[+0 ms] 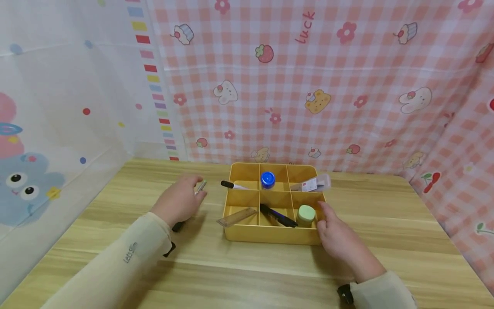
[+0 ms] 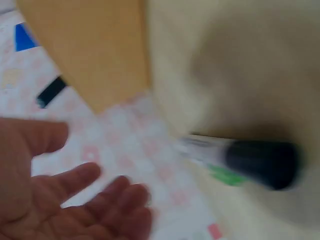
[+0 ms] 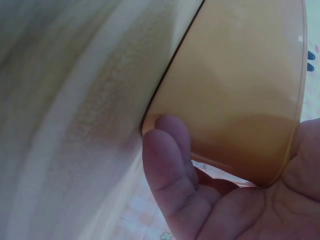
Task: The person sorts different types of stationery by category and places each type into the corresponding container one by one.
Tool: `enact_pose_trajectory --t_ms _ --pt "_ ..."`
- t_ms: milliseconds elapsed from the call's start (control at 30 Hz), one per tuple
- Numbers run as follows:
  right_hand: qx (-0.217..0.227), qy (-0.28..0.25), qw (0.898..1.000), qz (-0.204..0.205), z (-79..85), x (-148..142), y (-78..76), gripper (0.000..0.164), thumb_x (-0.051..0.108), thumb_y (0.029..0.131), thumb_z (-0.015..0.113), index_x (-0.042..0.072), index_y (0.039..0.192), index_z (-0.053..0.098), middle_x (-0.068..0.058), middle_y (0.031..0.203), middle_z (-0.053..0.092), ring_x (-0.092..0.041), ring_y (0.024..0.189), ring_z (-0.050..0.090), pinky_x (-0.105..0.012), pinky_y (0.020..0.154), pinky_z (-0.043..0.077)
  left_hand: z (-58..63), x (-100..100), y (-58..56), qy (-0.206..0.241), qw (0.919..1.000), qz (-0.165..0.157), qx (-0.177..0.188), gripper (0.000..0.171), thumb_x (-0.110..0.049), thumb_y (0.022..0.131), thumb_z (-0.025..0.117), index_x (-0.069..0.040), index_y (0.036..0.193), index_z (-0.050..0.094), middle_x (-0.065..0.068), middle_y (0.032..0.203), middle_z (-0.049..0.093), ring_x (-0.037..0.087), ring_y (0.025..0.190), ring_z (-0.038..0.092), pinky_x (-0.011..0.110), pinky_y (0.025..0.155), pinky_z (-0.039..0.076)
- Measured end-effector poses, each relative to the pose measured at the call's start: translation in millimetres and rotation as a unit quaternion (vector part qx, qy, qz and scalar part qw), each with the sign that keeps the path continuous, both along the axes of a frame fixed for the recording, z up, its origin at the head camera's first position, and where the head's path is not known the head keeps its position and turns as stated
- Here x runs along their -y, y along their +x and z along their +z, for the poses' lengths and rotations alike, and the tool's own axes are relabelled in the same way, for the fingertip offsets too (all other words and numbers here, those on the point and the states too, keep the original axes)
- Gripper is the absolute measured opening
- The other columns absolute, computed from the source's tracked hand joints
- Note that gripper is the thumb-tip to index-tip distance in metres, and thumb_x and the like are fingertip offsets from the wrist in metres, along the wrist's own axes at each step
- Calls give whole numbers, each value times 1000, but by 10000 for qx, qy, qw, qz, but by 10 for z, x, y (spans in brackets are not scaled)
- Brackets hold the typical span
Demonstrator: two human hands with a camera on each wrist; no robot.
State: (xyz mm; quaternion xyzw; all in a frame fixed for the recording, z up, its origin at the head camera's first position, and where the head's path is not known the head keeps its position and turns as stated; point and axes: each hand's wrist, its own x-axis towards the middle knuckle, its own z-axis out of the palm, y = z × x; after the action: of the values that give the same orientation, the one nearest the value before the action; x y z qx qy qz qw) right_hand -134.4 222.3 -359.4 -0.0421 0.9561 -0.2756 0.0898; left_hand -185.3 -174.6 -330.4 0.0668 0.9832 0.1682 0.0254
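Note:
My left hand (image 1: 179,199) is over the table, left of a yellow divided box (image 1: 266,234). In the left wrist view its fingers are loosely bent and hold nothing. Near them lies a marker-like tube (image 2: 262,162) with a black end and white and green on its body; the hand partly hides it in the head view. With my right hand (image 1: 339,234) I hold the box at its front right corner. Fingertips (image 3: 165,155) lie against its yellow wall in the right wrist view, the palm close to the rim.
In the box's compartments are a black-capped pen (image 1: 227,184), a blue-topped item (image 1: 267,179), a clear case (image 1: 322,182) with a label, a ruler-like strip (image 1: 237,216), black pens (image 1: 278,216) and a pale green lidded item (image 1: 306,213). Checked cloth (image 1: 285,128) hangs behind.

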Motion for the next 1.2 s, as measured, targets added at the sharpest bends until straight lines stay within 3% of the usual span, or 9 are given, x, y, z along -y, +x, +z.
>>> enact_pose_trajectory --t_ms 133,200,300,467,600,833,1000,1200 --pt "42 23 10000 -30 10 9 0 63 20 109 28 3 168 13 -34 165 31 -36 103 62 -44 81 53 -187 89 81 -412 9971 -17 645 65 -36 103 65 -3 156 45 26 140 58 38 117 65 59 103 55" --pt "28 76 10000 -32 10 13 0 63 20 109 28 3 168 13 -34 164 32 -37 109 61 -46 87 53 -255 104 107 -484 9958 -23 776 67 -33 99 72 -2 154 47 25 131 61 33 103 66 55 93 59" --pt "38 99 9999 -62 1 13 2 63 20 109 28 3 168 14 -33 164 33 -38 110 60 -48 89 52 -324 114 105 -518 9962 27 704 63 -26 95 77 -1 149 53 21 122 62 27 91 63 49 83 60" --pt "28 93 9999 -65 -8 17 0 63 20 109 29 3 168 14 -33 165 32 -39 113 59 -49 91 52 -373 161 61 -509 9971 144 550 44 -15 92 79 1 129 60 17 106 63 26 85 61 46 78 58" --pt "43 65 10000 -58 1 20 1 63 20 109 28 3 168 13 -32 166 29 -39 119 58 -54 99 53 -379 192 30 -618 9953 202 720 37 -17 93 77 3 120 61 14 99 62 25 81 58 42 72 56" --pt "100 67 9999 -79 14 18 -1 63 21 109 28 4 168 12 -32 166 30 -39 115 59 -50 92 52 -345 204 49 -1024 9911 154 834 32 -16 96 68 9 114 63 17 96 61 26 76 58 39 64 55" --pt "77 58 9999 -59 4 16 0 63 21 109 28 3 168 13 -33 165 30 -39 115 59 -51 94 52 -280 190 84 -968 9898 380 969 28 -18 95 66 7 107 65 15 92 60 26 72 58 37 59 52" --pt "83 31 9999 -84 5 18 -3 63 21 109 28 4 168 13 -33 166 29 -40 117 58 -51 95 52 -167 222 94 -788 9935 494 659 27 -26 99 64 1 100 59 10 80 63 25 68 58 39 57 51"
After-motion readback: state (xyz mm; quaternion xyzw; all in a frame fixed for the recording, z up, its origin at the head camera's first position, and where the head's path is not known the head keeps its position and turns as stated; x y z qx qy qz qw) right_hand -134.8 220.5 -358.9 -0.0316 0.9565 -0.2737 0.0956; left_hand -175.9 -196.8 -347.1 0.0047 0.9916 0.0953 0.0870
